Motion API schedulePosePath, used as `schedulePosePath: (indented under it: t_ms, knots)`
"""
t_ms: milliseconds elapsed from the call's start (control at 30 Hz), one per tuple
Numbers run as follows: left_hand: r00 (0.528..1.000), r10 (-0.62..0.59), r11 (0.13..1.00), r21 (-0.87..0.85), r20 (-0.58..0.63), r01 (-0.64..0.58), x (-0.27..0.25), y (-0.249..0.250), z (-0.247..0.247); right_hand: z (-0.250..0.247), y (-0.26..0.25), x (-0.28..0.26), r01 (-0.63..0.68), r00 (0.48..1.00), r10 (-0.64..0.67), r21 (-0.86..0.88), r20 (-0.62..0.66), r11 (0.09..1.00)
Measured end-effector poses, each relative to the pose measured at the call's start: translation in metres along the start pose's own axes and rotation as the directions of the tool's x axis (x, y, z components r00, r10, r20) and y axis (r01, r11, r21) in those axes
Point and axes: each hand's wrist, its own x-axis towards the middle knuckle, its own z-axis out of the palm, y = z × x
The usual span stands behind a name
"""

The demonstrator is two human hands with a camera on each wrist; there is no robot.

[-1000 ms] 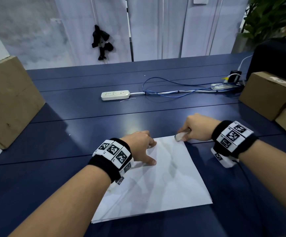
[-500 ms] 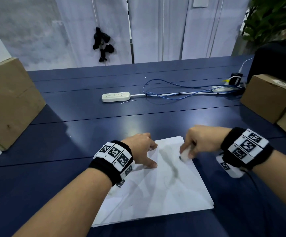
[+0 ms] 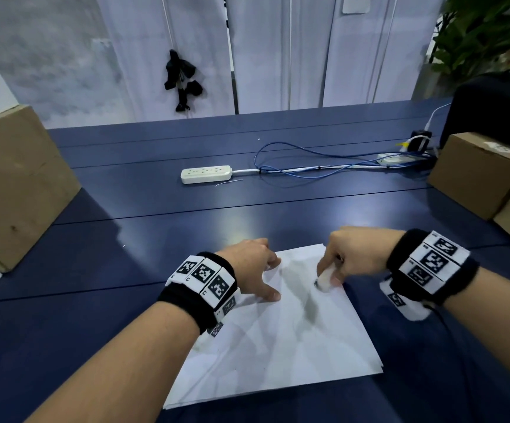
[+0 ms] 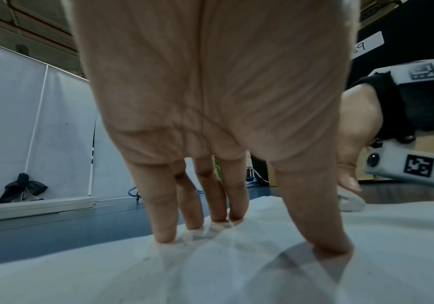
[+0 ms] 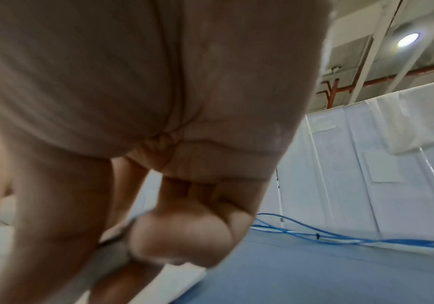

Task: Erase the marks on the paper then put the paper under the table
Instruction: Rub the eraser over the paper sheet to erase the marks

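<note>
My left hand (image 3: 249, 267) presses straight fingers (image 4: 163, 216) onto the paper (image 3: 278, 346) — flat on the table (image 3: 278, 215). My right hand (image 3: 354, 257) pinches an eraser (image 3: 325, 277) — its tip touching the paper's far part.

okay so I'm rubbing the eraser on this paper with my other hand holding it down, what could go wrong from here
1. The paper looks like a loose stack held only by the left hand's fingertips near the far left corner; the top sheet already ripples there, so a hard stroke could crease or tear it.
2. The right hand rubs the eraser close to the paper's right edge; a stroke past it could fold that edge.
3. The near half is unpinned and might skew.
</note>
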Motion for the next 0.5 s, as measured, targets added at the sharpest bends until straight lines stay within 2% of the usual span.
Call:
schedulePosePath:
  t_ms: [133,200,333,367,433,500]
  knots:
    - [1.000,0.009,1.000,-0.004,-0.007,-0.009,-0.001,0.001,0.000,-0.009,0.003,0.018,-0.104,0.976,0.095,-0.034,-0.198,0.994]
    - [1.000,0.007,1.000,-0.007,-0.005,-0.007,-0.001,0.000,0.001,-0.007,0.004,0.015,-0.099,0.979,0.093,-0.029,-0.183,0.995]
    - [1.000,-0.002,1.000,-0.005,-0.010,0.002,0.000,0.000,0.001,0.002,0.000,-0.001,-0.026,0.999,0.025,0.025,0.029,0.999]
    - [1.000,-0.005,1.000,-0.007,-0.009,0.004,0.000,0.000,0.000,0.003,-0.001,-0.001,-0.031,0.998,0.030,0.019,0.048,0.999]
    - [1.000,-0.004,1.000,-0.008,-0.007,0.004,0.000,0.001,-0.001,0.000,-0.003,0.007,-0.056,0.998,0.056,0.014,0.000,0.998]
    - [1.000,0.002,1.000,0.000,-0.006,-0.002,0.000,0.001,-0.001,-0.006,-0.002,0.017,-0.097,0.988,0.097,0.009,-0.116,0.995]
